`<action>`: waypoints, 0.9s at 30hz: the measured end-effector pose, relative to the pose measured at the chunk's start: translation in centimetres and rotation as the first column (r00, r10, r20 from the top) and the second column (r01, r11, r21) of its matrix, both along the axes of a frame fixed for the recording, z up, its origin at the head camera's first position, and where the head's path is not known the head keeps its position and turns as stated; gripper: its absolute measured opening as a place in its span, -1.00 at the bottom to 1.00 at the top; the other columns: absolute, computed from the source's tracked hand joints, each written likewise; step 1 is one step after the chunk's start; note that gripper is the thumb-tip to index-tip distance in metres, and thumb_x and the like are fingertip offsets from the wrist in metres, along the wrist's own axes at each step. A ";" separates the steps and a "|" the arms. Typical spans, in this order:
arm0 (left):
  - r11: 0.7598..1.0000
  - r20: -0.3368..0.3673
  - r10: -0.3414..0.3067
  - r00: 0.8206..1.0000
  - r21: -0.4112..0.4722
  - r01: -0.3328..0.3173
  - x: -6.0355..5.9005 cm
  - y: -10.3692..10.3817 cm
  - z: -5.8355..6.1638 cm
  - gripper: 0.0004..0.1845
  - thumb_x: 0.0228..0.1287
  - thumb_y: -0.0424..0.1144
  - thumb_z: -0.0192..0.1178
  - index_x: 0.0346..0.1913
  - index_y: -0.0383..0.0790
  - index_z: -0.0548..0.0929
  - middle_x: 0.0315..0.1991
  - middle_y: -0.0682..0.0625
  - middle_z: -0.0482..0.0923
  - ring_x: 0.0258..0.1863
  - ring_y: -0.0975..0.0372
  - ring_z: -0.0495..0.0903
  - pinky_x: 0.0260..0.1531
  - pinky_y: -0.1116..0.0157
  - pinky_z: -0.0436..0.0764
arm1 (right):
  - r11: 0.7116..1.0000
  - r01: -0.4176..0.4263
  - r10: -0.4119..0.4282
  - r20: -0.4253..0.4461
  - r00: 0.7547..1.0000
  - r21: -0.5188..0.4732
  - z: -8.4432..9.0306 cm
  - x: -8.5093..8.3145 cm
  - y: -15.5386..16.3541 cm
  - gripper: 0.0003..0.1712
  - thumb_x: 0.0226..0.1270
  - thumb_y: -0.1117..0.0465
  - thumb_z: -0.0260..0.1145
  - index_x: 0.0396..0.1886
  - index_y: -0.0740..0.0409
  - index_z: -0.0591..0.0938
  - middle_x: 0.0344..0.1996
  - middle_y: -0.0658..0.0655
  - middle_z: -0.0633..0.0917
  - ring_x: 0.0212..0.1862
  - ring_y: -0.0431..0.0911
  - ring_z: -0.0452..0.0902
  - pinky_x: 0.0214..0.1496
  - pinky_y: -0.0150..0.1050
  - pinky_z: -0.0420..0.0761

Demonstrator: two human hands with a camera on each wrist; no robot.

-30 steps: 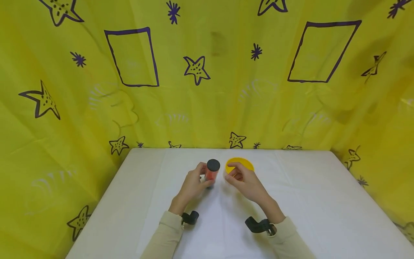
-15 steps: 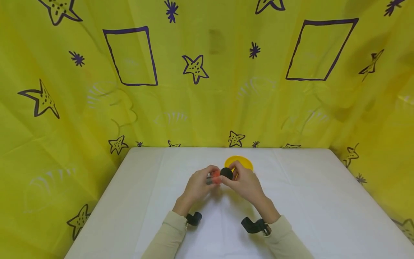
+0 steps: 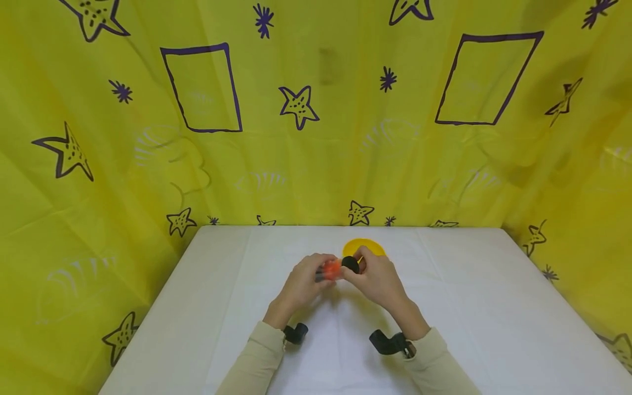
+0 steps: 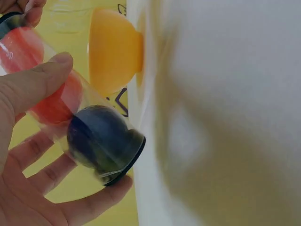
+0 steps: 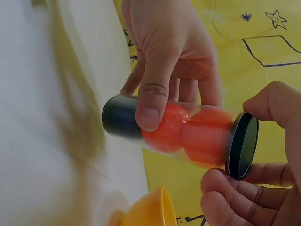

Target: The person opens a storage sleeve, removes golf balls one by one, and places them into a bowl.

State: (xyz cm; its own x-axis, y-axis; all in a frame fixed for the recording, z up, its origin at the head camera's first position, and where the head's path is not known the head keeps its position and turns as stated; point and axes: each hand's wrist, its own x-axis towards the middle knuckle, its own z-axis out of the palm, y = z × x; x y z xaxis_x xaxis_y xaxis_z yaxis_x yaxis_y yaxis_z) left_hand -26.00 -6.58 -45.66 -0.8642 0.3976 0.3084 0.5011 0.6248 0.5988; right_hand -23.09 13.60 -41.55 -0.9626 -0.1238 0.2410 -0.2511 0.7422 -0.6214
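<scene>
Above the white bench (image 3: pixel 469 307), my left grip (image 3: pixel 298 285) clasps the clear tube (image 5: pixel 174 129) sideways; my right grip (image 3: pixel 377 280) pinches its black cap (image 5: pixel 242 146), yellow bowl (image 3: pixel 364 248) at twelve o'clock.

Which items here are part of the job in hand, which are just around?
In use:
clear tube with two orange balls and a dark one, held by left hand
black lid, gripped by right hand
yellow bowl, just behind the hands

Just around:
white table
yellow patterned backdrop
</scene>
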 end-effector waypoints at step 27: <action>0.984 -0.089 0.005 0.996 -0.175 -0.021 -0.1 -2.6 2.4 -0.43 0.07 -0.13 0.56 0.21 0.05 0.67 0.09 0.06 0.72 -0.01 0.11 0.65 -0.03 0.02 0.67 | 0.964 -0.264 0.264 -0.011 0.964 0.001 -0.2 -0.3 0.5 -0.70 0.41 0.09 0.37 -0.10 0.19 0.52 -0.50 -0.02 0.68 -0.45 -0.25 0.54 -0.35 -0.38 0.58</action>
State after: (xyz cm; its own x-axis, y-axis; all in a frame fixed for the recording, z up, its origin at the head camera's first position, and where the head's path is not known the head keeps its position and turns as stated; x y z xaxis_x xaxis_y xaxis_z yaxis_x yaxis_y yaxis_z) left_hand -26.13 -9.23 -43.28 -0.8422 0.4415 0.3096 0.5382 0.7231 0.4330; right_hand -23.37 14.07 -41.78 -0.8930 -0.3735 0.2510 -0.4448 0.6485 -0.6177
